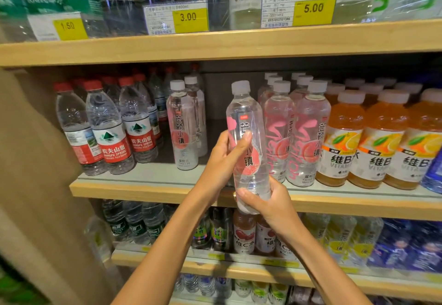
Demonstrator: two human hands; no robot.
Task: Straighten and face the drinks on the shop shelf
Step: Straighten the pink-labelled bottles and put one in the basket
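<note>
I hold a clear bottle with a pink label and white cap (246, 118) in front of the middle shelf (148, 189), lifted off it and tilted slightly left. My left hand (224, 158) grips its middle, thumb across the label. My right hand (265, 204) grips its base from below. On the shelf to the left stand two matching bottles (183, 127); to the right stand two rows of the same drink (299, 132). A gap lies open on the shelf behind the held bottle.
Red-capped water bottles (107, 127) fill the shelf's left end, orange drinks (373, 142) the right. The upper shelf (215, 43) carries price tags and large bottles. Lower shelves (239, 268) hold more drinks. A beige side panel (31, 161) closes off the left.
</note>
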